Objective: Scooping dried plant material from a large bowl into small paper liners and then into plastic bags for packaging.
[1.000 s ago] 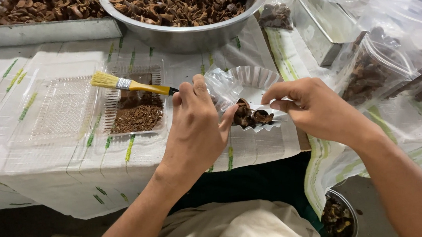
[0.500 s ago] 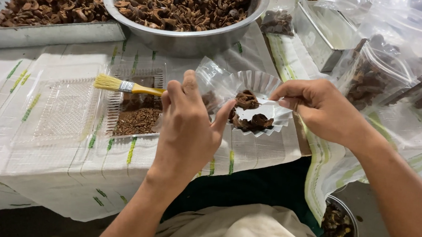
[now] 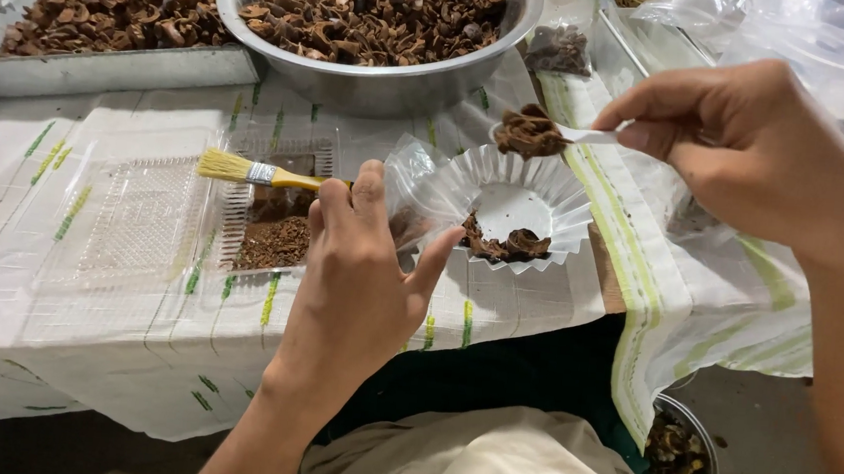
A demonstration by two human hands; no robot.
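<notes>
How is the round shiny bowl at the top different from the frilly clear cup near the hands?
The round silver metal bowl is big and heaped with brown shell pieces, while the frilly clear plastic cup is small with only a few brown bits at its lower edge. The bowl stands flat on the table; the left hand holds the cup tilted. The bowl's wall is smooth, the cup's is pleated. Both are round and hold brown pieces.

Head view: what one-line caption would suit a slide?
Left hand holds a brush and steadies a fluted cup; right hand lifts a brown shell piece above it.
</notes>
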